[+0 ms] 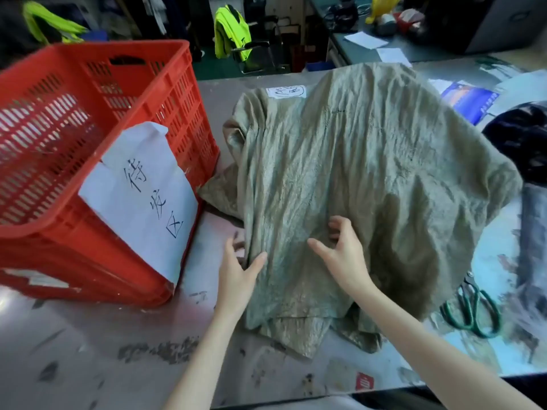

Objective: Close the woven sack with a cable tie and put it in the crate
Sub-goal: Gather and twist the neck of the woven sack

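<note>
A crumpled olive-grey woven sack lies bulging on the metal table, its open mouth toward me near the front edge. My left hand is at the sack's left edge, thumb on top and fingers tucked under the fabric. My right hand rests on the sack's near part with fingers spread and curled into the cloth. The red plastic crate stands to the left of the sack, tilted in view, with a white paper label on its side. No cable tie is visible.
Green-handled scissors lie on the table at the right. A dark bag and a blue booklet sit at the far right. Behind the table are a chair with a yellow vest and a desk with papers.
</note>
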Action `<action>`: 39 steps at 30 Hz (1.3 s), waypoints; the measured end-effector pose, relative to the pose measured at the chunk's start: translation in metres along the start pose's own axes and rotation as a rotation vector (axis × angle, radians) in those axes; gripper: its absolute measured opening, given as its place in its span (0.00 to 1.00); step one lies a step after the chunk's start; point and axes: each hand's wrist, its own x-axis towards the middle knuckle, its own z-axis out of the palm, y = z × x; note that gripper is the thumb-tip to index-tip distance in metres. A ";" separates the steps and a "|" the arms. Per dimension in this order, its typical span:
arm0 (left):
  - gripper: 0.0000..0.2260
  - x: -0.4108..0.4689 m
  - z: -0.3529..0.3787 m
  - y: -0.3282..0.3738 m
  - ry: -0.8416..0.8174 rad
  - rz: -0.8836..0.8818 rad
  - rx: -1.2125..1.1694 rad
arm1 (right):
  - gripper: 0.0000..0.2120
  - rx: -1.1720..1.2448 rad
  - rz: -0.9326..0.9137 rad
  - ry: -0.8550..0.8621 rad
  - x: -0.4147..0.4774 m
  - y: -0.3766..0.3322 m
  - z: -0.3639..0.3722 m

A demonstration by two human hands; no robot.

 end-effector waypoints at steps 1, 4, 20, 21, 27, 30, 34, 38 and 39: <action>0.20 -0.001 0.003 0.000 -0.035 0.000 -0.042 | 0.33 0.004 0.022 -0.002 0.001 0.001 0.004; 0.14 -0.010 0.010 -0.003 -0.138 -0.014 -0.110 | 0.35 -0.001 0.048 -0.053 0.000 -0.002 0.014; 0.13 -0.021 0.014 0.019 -0.232 -0.342 -0.653 | 0.08 0.587 -0.127 -0.098 -0.013 -0.051 0.005; 0.16 -0.017 0.014 0.020 -0.244 -0.365 -0.727 | 0.10 0.555 -0.148 -0.118 -0.015 -0.052 0.004; 0.30 0.013 0.019 0.043 -0.464 -0.299 -0.842 | 0.21 0.284 -0.197 -0.128 -0.033 -0.044 0.014; 0.30 0.027 0.024 0.049 -0.488 -0.316 -0.788 | 0.21 0.177 -0.223 -0.115 -0.047 -0.038 0.018; 0.20 0.038 0.036 0.054 -0.376 -0.367 -0.575 | 0.19 0.107 -0.217 -0.145 -0.055 -0.033 0.017; 0.21 0.048 0.044 0.052 -0.230 -0.368 -0.552 | 0.14 0.039 -0.266 -0.152 -0.061 -0.033 0.002; 0.19 0.048 0.045 0.052 -0.220 -0.353 -0.533 | 0.13 0.027 -0.313 -0.101 -0.061 -0.034 -0.004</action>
